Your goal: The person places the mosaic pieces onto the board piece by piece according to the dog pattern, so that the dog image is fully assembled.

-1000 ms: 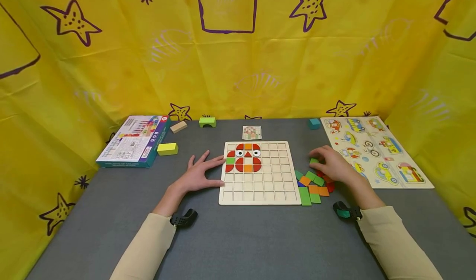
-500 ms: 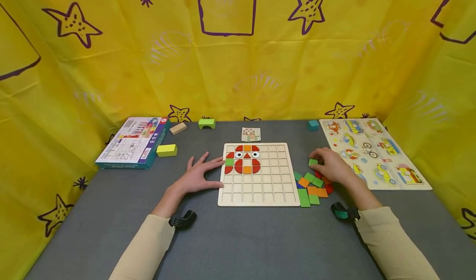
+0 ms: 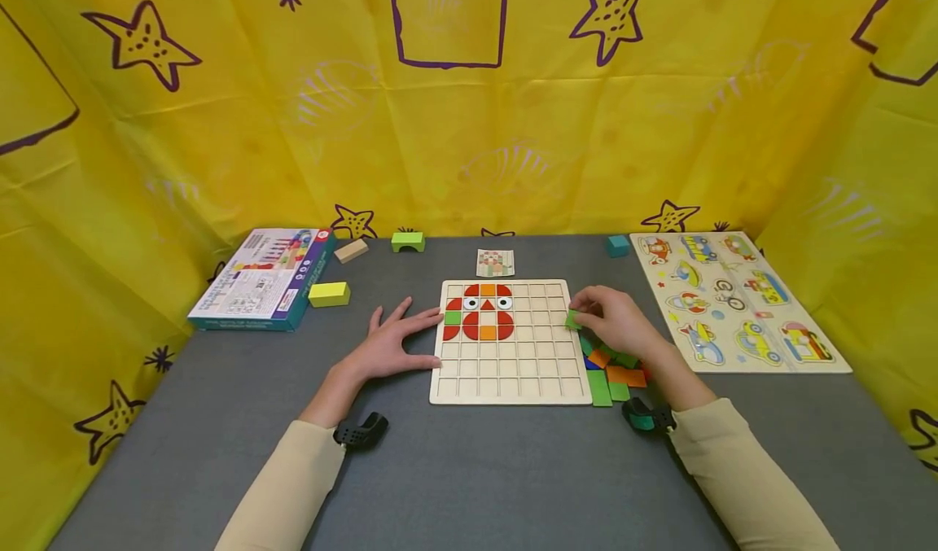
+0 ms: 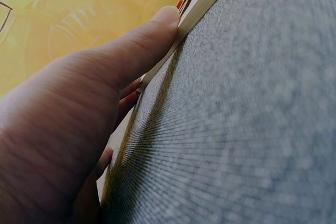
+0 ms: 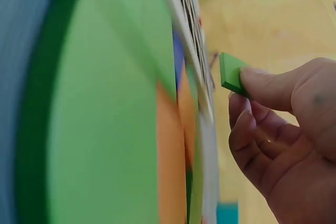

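Observation:
A wooden grid board (image 3: 510,394) lies mid-table, with red, orange, green and eye-patterned tiles set in its upper left cells. My left hand (image 3: 388,346) is spread, its thumb and fingertips against the board's left edge; the left wrist view shows the thumb (image 4: 142,43) at the rim. My right hand (image 3: 619,321) pinches a green square tile (image 5: 231,73) between thumb and fingers, over the board's right edge in the head view. Below that hand, a pile of loose green, orange, red and blue tiles (image 3: 599,388) lies beside the board, partly hidden by it.
A small picture card (image 3: 495,263) lies behind the board. At left are a game box (image 3: 260,278), a yellow block (image 3: 330,294), a wooden block (image 3: 352,251) and a green arch block (image 3: 408,242). A teal block (image 3: 618,246) and a vehicle puzzle board (image 3: 740,303) sit at right.
My right hand has lifted the green tile from beside the pile and carried it left to the board's right edge. The left hand has stayed at the board's left edge.

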Tool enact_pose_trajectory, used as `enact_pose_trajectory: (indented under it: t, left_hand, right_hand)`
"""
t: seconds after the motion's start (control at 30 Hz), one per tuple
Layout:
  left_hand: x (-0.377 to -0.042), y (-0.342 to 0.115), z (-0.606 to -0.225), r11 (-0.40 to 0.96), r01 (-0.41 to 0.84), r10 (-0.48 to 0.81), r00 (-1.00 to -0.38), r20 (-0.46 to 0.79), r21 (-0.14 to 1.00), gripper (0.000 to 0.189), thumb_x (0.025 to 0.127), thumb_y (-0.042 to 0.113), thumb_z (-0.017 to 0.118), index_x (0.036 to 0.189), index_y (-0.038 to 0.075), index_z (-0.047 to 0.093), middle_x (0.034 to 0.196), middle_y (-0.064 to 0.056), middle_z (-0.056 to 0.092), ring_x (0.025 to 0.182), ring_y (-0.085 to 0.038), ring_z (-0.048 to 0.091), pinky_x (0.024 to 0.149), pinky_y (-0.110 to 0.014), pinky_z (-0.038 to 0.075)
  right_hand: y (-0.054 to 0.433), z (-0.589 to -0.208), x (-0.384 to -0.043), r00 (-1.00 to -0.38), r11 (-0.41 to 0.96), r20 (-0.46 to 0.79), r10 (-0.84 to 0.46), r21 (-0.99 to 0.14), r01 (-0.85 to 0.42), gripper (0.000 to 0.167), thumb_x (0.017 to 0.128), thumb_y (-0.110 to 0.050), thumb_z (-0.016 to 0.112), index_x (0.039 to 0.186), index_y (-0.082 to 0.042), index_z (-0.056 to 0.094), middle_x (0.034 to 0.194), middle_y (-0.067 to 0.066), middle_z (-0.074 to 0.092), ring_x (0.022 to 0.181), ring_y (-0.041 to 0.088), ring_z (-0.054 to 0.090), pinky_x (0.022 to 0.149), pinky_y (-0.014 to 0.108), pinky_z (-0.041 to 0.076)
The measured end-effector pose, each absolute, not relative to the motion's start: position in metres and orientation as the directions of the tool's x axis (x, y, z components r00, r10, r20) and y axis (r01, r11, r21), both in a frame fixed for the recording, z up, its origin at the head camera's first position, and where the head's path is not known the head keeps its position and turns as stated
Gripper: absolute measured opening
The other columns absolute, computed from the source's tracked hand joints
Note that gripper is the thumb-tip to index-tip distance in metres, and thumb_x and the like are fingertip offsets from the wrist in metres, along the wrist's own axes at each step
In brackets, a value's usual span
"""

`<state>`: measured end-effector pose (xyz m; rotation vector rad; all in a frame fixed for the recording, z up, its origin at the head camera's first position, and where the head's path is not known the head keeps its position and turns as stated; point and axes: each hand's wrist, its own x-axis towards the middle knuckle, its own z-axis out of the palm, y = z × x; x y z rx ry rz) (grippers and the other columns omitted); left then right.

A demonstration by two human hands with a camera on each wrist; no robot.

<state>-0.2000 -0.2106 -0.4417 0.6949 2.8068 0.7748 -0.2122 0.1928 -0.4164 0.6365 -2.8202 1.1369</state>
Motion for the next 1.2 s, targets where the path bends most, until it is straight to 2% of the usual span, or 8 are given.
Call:
enact_pose_trajectory:
  t: [0.13, 0.27, 0.63, 0.93, 1.2]
  left_hand:
    - [-0.2, -0.212, -0.44, 0.761, 0.4, 0.473, -0.881, -0.015, 0.511, 0.084, 0.083, 0.058, 0.076, 0.153, 0.022, 0.047, 0.16, 0.003, 0.038, 0.152, -0.04, 0.005, 0.111, -0.068, -0.012]
    - [-0.201, -0.214, -0.44, 0.763, 0.4, 0.468, -0.883, -0.009, 0.507, 0.084, 0.083, 0.058, 0.076, 0.154, 0.022, 0.047, 0.16, 0.003, 0.038, 0.152, -0.039, 0.005, 0.111, -0.068, -0.011]
    - [-0.202, -0.214, -0.441, 0.754, 0.403, 0.478, -0.878, -0.013, 0.519, 0.082, 0.085, 0.056, 0.076, 0.153, 0.021, 0.047, 0.16, 0.002, 0.037, 0.152, -0.039, 0.005, 0.11, -0.068, -0.012]
    - [-0.203, -0.213, -0.442, 0.754, 0.403, 0.478, -0.878, -0.013, 0.519, 0.082, 0.085, 0.058, 0.075, 0.153, 0.022, 0.048, 0.16, 0.002, 0.038, 0.152, -0.04, 0.006, 0.11, -0.068, -0.013]
    - [-0.202, -0.212, -0.443, 0.747, 0.41, 0.485, -0.875, -0.007, 0.524, 0.082, 0.084, 0.058, 0.075, 0.153, 0.022, 0.049, 0.16, 0.002, 0.038, 0.152, -0.04, 0.006, 0.11, -0.068, -0.012]
  right_hand:
    - [0.165, -0.415, -0.211, -0.899, 0.609, 0.163, -0.406, -0.685, -0.399, 0.005, 0.095, -0.003, 0.069, 0.1, -0.005, 0.069, 0.091, 0.006, 0.062, 0.08, 0.023, 0.057, 0.073, 0.039, 0.048]
    - [0.14, -0.412, -0.21, -0.887, 0.584, 0.129, -0.443, -0.709, -0.395, 0.005, 0.096, -0.004, 0.068, 0.1, -0.006, 0.069, 0.093, 0.004, 0.062, 0.083, 0.021, 0.058, 0.076, 0.039, 0.049]
    - [0.088, -0.415, -0.207, -0.816, 0.541, 0.115, -0.566, -0.695, -0.473, 0.006, 0.095, -0.002, 0.069, 0.099, -0.006, 0.07, 0.09, -0.001, 0.064, 0.084, 0.016, 0.058, 0.081, 0.034, 0.05]
    - [0.072, -0.414, -0.204, -0.805, 0.567, 0.096, -0.586, -0.66, -0.492, 0.006, 0.094, -0.004, 0.071, 0.1, -0.007, 0.072, 0.092, -0.002, 0.067, 0.086, 0.014, 0.06, 0.084, 0.034, 0.051]
    - [0.074, -0.417, -0.201, -0.784, 0.588, 0.11, -0.611, -0.599, -0.543, 0.005, 0.094, -0.005, 0.072, 0.097, -0.007, 0.075, 0.088, -0.004, 0.065, 0.086, 0.013, 0.059, 0.08, 0.031, 0.051]
